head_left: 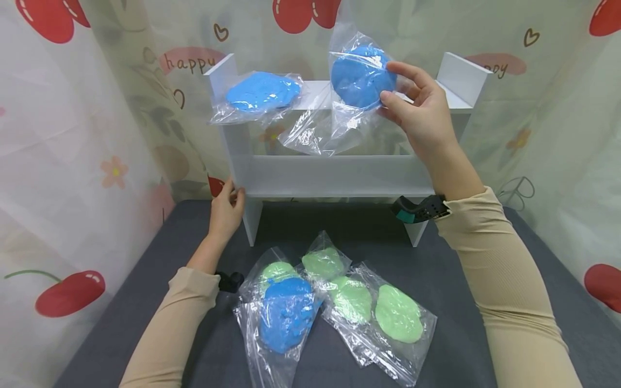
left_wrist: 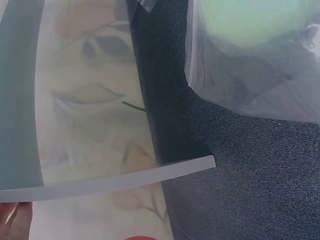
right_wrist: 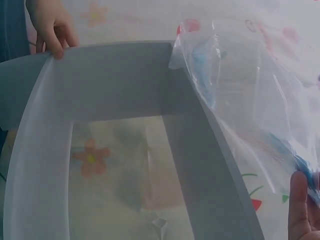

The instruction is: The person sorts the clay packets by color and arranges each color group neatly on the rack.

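Note:
My right hand (head_left: 422,110) pinches a clear zip bag holding a flat round of blue clay (head_left: 361,78), raised in front of the top board of a white two-tier shelf (head_left: 335,175). The bag's loose end hangs down to the left. A second bagged blue clay round (head_left: 264,91) lies on the left of the top board, its plastic hanging over the front edge. Low on the shelf's left side panel, my left hand (head_left: 227,210) grips the edge. That left hand (right_wrist: 52,27) also shows beyond the shelf in the right wrist view, fingertips at the panel.
On the dark tablecloth (head_left: 456,334) before the shelf lie several overlapping bags of green clay (head_left: 398,312), with one bag of blue clay (head_left: 286,315) on top at the left. A printed curtain (head_left: 121,108) hangs behind and at both sides. A thin cable (head_left: 519,188) shows at the right.

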Motion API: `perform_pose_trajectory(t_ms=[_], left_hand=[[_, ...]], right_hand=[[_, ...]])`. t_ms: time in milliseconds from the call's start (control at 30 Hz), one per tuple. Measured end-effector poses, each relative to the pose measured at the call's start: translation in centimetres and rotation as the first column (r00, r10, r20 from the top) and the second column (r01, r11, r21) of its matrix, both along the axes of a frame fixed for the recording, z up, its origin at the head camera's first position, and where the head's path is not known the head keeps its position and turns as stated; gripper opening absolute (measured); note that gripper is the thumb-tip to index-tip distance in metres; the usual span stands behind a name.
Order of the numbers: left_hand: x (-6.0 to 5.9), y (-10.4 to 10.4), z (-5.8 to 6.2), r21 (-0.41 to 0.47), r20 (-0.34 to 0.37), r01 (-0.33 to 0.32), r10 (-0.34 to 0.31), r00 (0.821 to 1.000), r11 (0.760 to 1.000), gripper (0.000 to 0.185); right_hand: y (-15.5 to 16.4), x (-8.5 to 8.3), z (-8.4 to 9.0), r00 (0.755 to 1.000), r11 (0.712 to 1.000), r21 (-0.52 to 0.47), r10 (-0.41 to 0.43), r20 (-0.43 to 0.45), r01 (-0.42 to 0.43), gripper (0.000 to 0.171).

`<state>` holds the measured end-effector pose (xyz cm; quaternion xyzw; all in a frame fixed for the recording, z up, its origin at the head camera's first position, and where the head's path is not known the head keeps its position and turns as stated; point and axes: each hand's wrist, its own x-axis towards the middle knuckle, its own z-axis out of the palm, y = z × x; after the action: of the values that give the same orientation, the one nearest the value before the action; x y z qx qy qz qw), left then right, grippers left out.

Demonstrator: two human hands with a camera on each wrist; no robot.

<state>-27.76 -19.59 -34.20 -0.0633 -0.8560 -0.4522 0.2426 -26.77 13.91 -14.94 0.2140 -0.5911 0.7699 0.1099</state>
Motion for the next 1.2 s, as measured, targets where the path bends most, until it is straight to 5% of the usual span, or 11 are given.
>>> perform_pose_trajectory(t_ms=[700, 1200], left_hand=[[-0.1, -0.3, -0.1, -0.013, 0.009, -0.001, 0.001, 1.000, 1.000, 0.045], [-0.1, -0.1, -0.1, -0.006, 0.008, -0.001, 0.001, 1.000, 1.000, 0.045]], right_hand=[[-1.2, -2.4, 0.8, 0.984, 0.983, 0.110, -0.158, 0.078, 0.149, 0.038], [-2.7, -3.4, 1.9, 0.927, 0.909, 0.289, -0.349, 0.137, 0.299, 0.038]])
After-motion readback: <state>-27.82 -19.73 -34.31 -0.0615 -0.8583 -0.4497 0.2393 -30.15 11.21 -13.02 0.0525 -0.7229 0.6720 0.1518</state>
